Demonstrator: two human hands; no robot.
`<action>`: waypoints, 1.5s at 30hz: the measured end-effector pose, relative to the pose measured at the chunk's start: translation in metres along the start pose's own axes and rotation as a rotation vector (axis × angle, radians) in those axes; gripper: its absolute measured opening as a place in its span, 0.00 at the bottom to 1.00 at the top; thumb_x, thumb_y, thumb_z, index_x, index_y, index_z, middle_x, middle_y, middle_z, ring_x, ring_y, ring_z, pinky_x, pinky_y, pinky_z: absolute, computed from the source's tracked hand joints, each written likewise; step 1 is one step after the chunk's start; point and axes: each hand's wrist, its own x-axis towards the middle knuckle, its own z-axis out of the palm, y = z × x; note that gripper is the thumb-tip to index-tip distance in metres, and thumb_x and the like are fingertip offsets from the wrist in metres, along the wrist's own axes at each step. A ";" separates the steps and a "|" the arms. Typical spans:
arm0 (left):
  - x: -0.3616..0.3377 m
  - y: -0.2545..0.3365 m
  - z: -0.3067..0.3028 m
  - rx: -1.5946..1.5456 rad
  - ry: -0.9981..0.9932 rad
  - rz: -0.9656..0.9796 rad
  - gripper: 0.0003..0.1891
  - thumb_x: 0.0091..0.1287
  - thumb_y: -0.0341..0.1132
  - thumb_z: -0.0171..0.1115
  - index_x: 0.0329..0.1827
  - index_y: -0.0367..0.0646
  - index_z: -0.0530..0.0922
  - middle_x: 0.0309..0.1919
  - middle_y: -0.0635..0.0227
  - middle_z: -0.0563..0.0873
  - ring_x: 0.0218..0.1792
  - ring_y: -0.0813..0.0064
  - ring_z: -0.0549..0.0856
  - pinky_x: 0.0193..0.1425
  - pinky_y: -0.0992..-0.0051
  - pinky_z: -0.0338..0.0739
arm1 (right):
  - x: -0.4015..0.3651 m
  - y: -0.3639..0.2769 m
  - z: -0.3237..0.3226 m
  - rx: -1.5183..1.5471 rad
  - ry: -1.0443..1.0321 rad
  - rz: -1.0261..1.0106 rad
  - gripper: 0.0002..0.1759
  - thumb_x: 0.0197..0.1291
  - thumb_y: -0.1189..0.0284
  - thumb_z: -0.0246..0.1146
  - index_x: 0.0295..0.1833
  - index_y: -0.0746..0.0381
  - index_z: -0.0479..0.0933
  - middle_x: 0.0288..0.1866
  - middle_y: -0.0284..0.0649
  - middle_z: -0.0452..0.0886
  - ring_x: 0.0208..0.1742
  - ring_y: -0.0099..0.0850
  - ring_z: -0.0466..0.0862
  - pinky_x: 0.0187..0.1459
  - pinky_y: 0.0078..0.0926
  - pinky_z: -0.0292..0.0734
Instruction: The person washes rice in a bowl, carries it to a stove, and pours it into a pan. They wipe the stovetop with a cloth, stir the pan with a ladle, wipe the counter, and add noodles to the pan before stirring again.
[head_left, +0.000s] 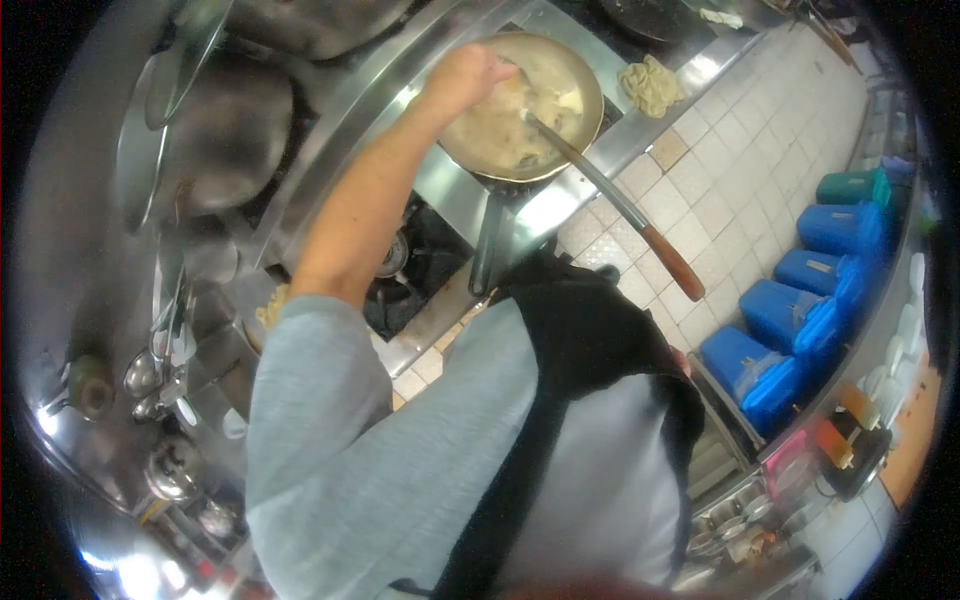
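Left hand [465,80] fisted over far pan [520,177], grip contents unclear | ladle [600,185] resting in pale food [500,130] | right hand unseen | judged mid-cook, nothing plated.

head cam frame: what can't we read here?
- Left hand, head view: curled over the pan and motion-blurred; whether it grips anything cannot be told.
- Right hand: not in view.
- Pan contents: pale and creamy, pieces too blurred to identify.
- Ladle: its working end is sunk in the contents.
- Blue bins: lids shut, insides hidden.
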 end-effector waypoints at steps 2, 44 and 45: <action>0.007 -0.008 0.013 0.059 0.111 0.112 0.15 0.68 0.46 0.62 0.43 0.41 0.85 0.32 0.55 0.89 0.32 0.66 0.89 0.43 0.64 0.81 | 0.000 -0.004 -0.003 -0.053 0.006 -0.027 0.21 0.73 0.63 0.59 0.55 0.72 0.78 0.44 0.41 0.85 0.45 0.26 0.82 0.49 0.23 0.76; -0.905 -0.027 0.406 -2.103 2.136 -1.281 0.11 0.70 0.30 0.62 0.53 0.38 0.77 0.34 0.68 0.83 0.29 0.78 0.82 0.29 0.84 0.80 | -0.079 -0.094 0.178 -0.720 -0.991 -0.684 0.15 0.72 0.65 0.59 0.50 0.67 0.79 0.33 0.36 0.82 0.33 0.23 0.80 0.32 0.20 0.76; -0.922 -0.040 0.409 -2.114 2.146 -1.287 0.11 0.70 0.30 0.62 0.53 0.38 0.77 0.34 0.68 0.83 0.29 0.78 0.82 0.29 0.84 0.80 | -0.115 -0.096 0.205 -0.708 -1.052 -0.689 0.15 0.72 0.65 0.59 0.50 0.67 0.80 0.33 0.37 0.83 0.32 0.23 0.81 0.33 0.21 0.77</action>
